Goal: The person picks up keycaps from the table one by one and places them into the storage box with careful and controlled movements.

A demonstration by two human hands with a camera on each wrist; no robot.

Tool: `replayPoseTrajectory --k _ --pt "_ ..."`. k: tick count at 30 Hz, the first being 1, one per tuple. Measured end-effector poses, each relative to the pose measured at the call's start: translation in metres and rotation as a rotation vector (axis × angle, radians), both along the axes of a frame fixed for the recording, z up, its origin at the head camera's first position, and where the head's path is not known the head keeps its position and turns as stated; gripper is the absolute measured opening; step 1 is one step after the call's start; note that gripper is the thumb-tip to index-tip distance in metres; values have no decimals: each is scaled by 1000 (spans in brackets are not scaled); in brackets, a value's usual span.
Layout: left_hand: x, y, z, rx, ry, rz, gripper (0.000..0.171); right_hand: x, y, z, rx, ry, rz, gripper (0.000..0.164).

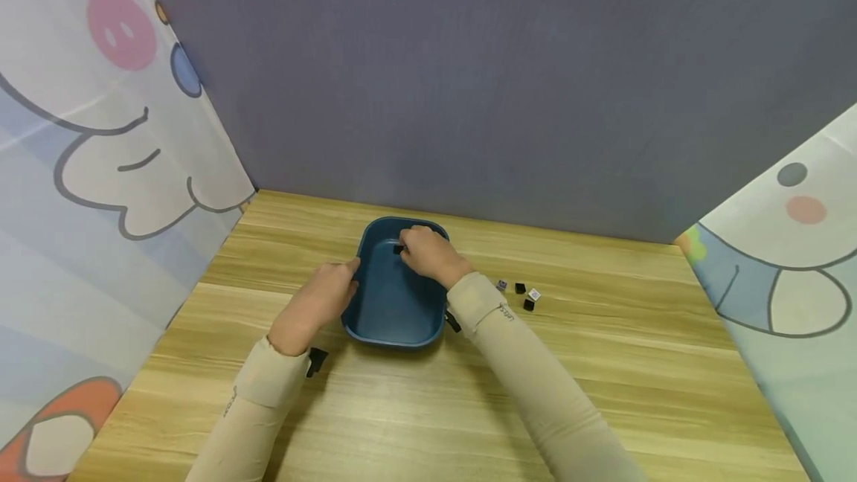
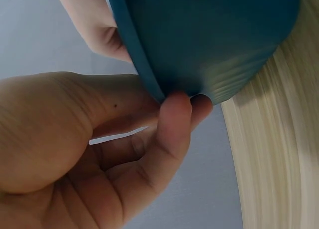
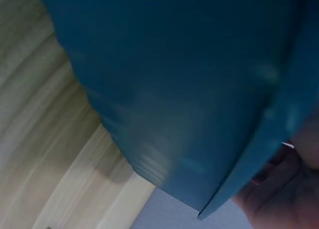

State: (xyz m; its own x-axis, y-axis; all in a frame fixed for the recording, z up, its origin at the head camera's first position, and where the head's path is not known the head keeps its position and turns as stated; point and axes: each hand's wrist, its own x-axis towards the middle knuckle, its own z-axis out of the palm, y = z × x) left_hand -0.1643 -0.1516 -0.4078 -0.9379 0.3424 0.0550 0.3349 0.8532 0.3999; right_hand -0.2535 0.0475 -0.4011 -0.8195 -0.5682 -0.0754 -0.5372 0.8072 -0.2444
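Observation:
A dark blue rectangular bin [image 1: 395, 303] stands on the wooden table. My left hand [image 1: 321, 296] pinches its left rim; in the left wrist view the thumb and fingers of that left hand [image 2: 139, 149] meet at the rim of the bin [image 2: 209, 39]. Over the far right part of the bin, my right hand [image 1: 428, 253] pinches a small black cube [image 1: 398, 249]. In the right wrist view the outer wall of the bin [image 3: 164, 99] fills most of the frame, and the right hand [image 3: 289, 194] shows dimly at the lower right, its fingertips hidden.
Right of the bin lie several small cubes: a purplish one [image 1: 502, 285], a white one [image 1: 533, 294] and black ones, such as the nearest black cube [image 1: 529, 305]. A grey panel [image 1: 469, 95] rises behind the table [image 1: 602, 393]; printed curtains [image 1: 60, 244] hang at both sides.

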Motion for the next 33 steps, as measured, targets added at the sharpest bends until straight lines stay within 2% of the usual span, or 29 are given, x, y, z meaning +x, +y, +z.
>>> replayPoseTrajectory --k 8,16,26,33 --pt "-1 3 0 -2 24 -9 42 4 6 4 -34 -8 14 32" --pt "-2 3 -1 -1 12 -11 42 17 23 19 -63 59 36 28" --pt "-2 5 1 -3 -1 1 42 40 77 27 -74 157 0 22" --pt "-1 4 2 2 10 -2 40 51 121 19 -73 165 -46 23"
